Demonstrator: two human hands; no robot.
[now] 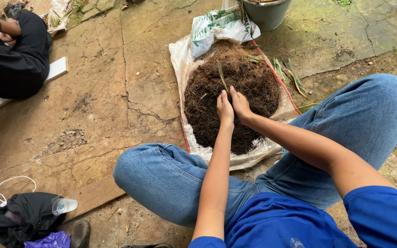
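Both hands, left and right, press flat and open, gripping nothing, on the fibre pile; careless raking could push fibre off the sack.

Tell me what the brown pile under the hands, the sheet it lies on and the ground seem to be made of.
The brown pile looks like dry coconut husk fibre or similar plant matter: dark, crumbly, with stringy strands. The sheet under it seems to be a woven plastic sack, pale and crinkled, with a red edge. The ground looks like worn concrete or stone, matte, cracked and stained.
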